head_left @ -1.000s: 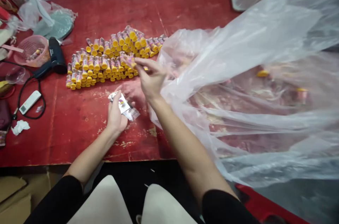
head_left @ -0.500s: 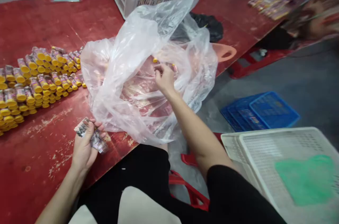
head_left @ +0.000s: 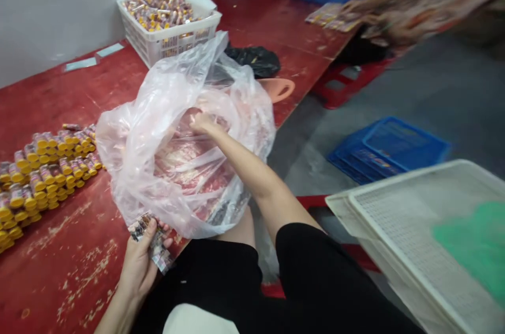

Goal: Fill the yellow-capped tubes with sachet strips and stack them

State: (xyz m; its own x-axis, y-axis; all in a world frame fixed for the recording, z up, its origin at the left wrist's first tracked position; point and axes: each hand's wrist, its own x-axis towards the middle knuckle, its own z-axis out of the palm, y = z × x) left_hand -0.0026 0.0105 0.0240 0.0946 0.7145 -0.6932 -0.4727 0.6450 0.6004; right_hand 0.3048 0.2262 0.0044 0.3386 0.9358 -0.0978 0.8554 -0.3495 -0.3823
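Observation:
My left hand [head_left: 144,257] is closed around a small bundle of printed plastic wrappers [head_left: 160,252], just above the red table's front edge. A large clear plastic bag [head_left: 142,165] lies open and crumpled in front of me. My right hand [head_left: 203,122] reaches into the mouth of this bag, its fingers curled and partly blurred. What these fingers hold, if anything, cannot be made out. To the left of the bag, small clear tubes with yellow caps [head_left: 45,176] are stacked in rows on their sides.
A white crate [head_left: 173,34] full of similar tubes stands at the back, beside a black bag [head_left: 256,60] and an orange handled item [head_left: 282,89]. Blue baskets [head_left: 402,139] and a white tray [head_left: 379,229] are at right. Another person's arms [head_left: 386,18] work farther along the table.
The view has swung up and right. My right hand has shifted away from the yellow-capped pieces seen inside the bag. My left hand still holds the wrappers, now closer to the bag's edge.

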